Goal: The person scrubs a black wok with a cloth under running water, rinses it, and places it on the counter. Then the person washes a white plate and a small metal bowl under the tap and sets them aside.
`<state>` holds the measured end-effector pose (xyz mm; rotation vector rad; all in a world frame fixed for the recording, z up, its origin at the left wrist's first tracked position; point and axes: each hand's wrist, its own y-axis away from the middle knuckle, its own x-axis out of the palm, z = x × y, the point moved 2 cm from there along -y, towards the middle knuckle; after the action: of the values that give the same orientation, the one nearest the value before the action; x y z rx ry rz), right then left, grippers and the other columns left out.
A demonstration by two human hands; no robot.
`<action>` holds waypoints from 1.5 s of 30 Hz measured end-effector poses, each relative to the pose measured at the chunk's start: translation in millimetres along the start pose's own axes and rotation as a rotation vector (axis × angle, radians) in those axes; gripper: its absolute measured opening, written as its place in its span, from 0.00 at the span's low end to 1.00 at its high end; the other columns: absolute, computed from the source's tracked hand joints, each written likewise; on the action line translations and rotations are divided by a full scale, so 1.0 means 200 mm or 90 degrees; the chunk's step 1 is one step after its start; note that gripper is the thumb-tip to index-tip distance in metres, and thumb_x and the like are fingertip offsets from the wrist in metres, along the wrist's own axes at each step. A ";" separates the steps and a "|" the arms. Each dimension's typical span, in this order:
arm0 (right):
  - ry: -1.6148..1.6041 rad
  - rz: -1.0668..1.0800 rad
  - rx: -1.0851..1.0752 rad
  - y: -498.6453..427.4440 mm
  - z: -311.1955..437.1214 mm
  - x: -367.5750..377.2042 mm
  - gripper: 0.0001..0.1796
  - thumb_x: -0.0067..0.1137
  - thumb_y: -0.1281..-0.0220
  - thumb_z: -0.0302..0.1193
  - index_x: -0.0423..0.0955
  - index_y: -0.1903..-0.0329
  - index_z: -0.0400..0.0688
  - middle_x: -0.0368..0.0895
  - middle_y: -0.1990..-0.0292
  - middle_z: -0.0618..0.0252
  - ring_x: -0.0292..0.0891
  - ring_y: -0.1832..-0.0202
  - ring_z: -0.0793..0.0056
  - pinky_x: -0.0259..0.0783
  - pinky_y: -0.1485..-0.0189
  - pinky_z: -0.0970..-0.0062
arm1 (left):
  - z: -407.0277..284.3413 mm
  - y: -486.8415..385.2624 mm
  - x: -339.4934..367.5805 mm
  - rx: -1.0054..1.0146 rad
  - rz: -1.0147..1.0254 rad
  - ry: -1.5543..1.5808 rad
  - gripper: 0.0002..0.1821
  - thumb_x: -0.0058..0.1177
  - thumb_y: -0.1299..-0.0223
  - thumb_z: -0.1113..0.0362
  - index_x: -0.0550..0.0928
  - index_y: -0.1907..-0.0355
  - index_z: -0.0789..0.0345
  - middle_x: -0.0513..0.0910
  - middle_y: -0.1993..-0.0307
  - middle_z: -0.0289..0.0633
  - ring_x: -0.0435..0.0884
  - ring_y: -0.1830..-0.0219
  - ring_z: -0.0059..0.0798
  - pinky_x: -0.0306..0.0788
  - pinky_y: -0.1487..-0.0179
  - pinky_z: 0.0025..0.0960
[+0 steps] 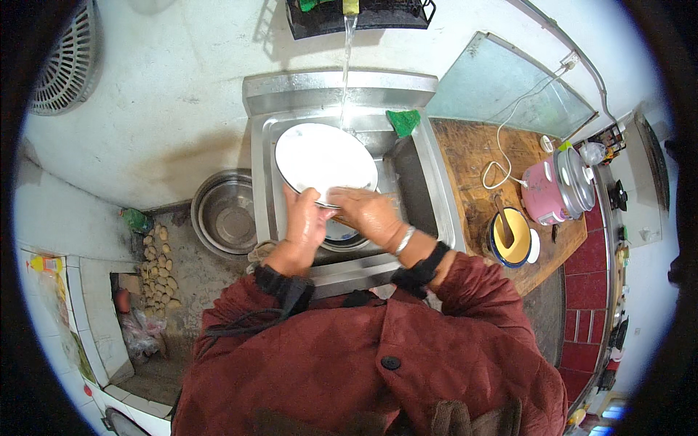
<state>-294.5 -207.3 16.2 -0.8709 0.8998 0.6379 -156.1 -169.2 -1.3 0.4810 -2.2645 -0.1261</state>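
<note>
My left hand (304, 220) grips the near edge of a white plate (327, 155) with a dark rim, its thumb over the top. My right hand (371, 212), slightly blurred, lies with its fingers on the plate's near right part; whether it also grips the plate is unclear. Both hands look wet. The plate is tilted over a stainless steel sink (447, 207). Behind it, a stream of water (348, 60) falls into the sink. Below the hands, partly hidden, sits a round dish (341, 231). A green scouring pad (403, 122) rests on the sink's far right corner.
Right of the sink, a wooden table (463, 158) bears a pink rice cooker (545, 185) with a cord and a yellow enamel bowl (521, 234) holding a wooden utensil (503, 218). Metal basins (226, 212) and several potatoes (158, 272) are on the left floor. A black rack (322, 24) hangs above.
</note>
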 end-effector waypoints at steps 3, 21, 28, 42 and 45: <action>-0.048 -0.050 -0.012 0.01 0.06 0.02 0.16 0.55 0.49 0.28 0.75 0.54 0.44 0.80 0.52 0.60 0.76 0.50 0.62 0.72 0.47 0.67 | 0.01 0.01 -0.01 0.021 0.041 -0.005 0.29 0.37 0.52 0.76 0.59 0.42 0.66 0.71 0.55 0.47 0.77 0.58 0.37 0.80 0.71 0.32; 0.103 0.075 -0.094 0.15 -0.16 -0.14 0.20 0.60 0.49 0.30 0.73 0.51 0.42 0.78 0.50 0.56 0.75 0.48 0.62 0.70 0.45 0.66 | -0.06 0.01 -0.09 -0.160 0.107 0.028 0.33 0.42 0.50 0.67 0.60 0.38 0.73 0.70 0.43 0.55 0.73 0.44 0.54 0.72 0.47 0.61; 0.039 0.059 0.025 0.08 0.01 0.00 0.12 0.53 0.41 0.35 0.74 0.58 0.43 0.80 0.55 0.58 0.78 0.55 0.59 0.72 0.51 0.64 | -0.02 0.04 0.00 -0.033 0.044 -0.051 0.31 0.42 0.49 0.71 0.56 0.38 0.61 0.71 0.49 0.49 0.77 0.53 0.46 0.78 0.56 0.51; 0.112 0.215 0.100 0.00 -0.23 -0.04 0.37 0.40 0.34 0.50 0.56 0.36 0.29 0.54 0.34 0.41 0.49 0.31 0.51 0.48 0.31 0.62 | 0.02 0.17 0.05 -0.186 0.153 0.021 0.36 0.38 0.53 0.74 0.51 0.36 0.60 0.65 0.46 0.48 0.73 0.48 0.49 0.77 0.55 0.60; -0.115 0.228 0.015 -0.01 -0.10 0.06 0.38 0.39 0.32 0.49 0.52 0.34 0.30 0.49 0.32 0.40 0.43 0.29 0.51 0.41 0.28 0.64 | 0.02 0.14 0.02 -0.191 0.159 -0.012 0.35 0.38 0.50 0.73 0.53 0.35 0.60 0.67 0.44 0.50 0.73 0.45 0.50 0.76 0.50 0.57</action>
<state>-295.3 -224.0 -0.2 -0.6233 0.9043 0.9979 -169.8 -145.2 6.5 0.0385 -2.2522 -0.3381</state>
